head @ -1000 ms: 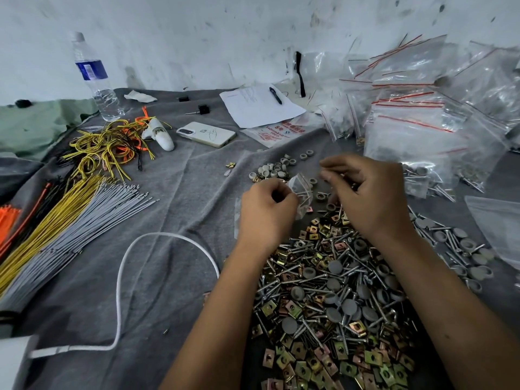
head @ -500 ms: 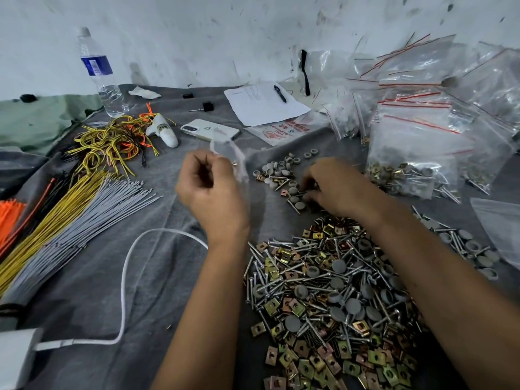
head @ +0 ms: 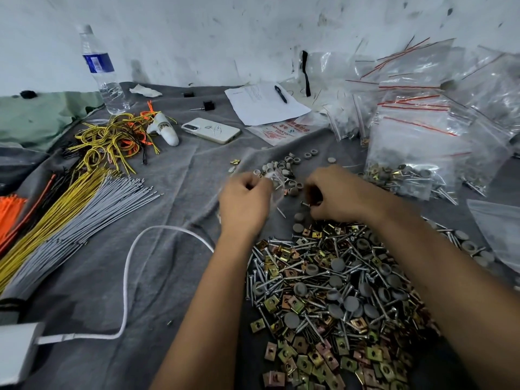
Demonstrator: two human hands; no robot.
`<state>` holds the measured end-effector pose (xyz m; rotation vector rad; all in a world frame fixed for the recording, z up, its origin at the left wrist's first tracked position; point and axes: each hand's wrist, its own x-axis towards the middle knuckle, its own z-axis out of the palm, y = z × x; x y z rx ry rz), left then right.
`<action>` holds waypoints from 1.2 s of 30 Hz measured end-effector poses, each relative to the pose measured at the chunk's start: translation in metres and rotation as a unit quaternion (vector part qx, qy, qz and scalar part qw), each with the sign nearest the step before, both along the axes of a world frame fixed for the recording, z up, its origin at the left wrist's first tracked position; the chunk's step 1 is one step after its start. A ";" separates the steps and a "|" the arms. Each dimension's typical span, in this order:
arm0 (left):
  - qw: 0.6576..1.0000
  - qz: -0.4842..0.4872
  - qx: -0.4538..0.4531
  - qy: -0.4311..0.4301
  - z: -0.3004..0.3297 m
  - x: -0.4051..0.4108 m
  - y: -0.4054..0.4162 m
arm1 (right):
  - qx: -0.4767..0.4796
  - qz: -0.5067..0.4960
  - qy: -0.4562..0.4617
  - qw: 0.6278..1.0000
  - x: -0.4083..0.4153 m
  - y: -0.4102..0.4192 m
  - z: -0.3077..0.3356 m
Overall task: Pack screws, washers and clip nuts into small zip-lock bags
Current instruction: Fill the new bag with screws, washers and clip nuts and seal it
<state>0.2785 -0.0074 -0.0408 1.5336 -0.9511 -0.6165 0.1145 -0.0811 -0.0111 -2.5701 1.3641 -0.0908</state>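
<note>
My left hand (head: 244, 201) pinches a small clear zip-lock bag (head: 274, 181) just above the grey cloth. A screw tip pokes out below the bag. My right hand (head: 334, 194) is curled over the near edge of the grey washers (head: 287, 167) and pinches a screw (head: 305, 204). A big heap of screws, grey washers and brass clip nuts (head: 337, 294) lies in front of both hands. Filled zip-lock bags (head: 410, 170) are stacked at the right.
A white cable (head: 126, 277) loops at the left of the heap. Bundles of grey, yellow and orange ties (head: 70, 220) lie far left. A phone (head: 211, 130), a paper with a pen (head: 264, 104) and a water bottle (head: 102, 74) stand at the back.
My left hand has swung back to the right with the small bag, close to my right hand. My right hand stays at the washers and now pinches a screw.
</note>
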 end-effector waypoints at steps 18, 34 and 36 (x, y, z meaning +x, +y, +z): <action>0.990 -0.137 0.010 -0.034 0.011 -0.012 0.005 | -0.005 -0.090 -0.515 0.853 0.006 0.032 -0.017; 0.975 0.084 -0.174 0.109 0.020 0.003 0.003 | -0.075 -0.077 -0.096 0.989 0.047 0.046 -0.019; 0.982 0.066 -0.146 0.097 0.015 0.001 0.002 | -0.073 -0.073 -0.073 0.992 0.047 0.044 -0.015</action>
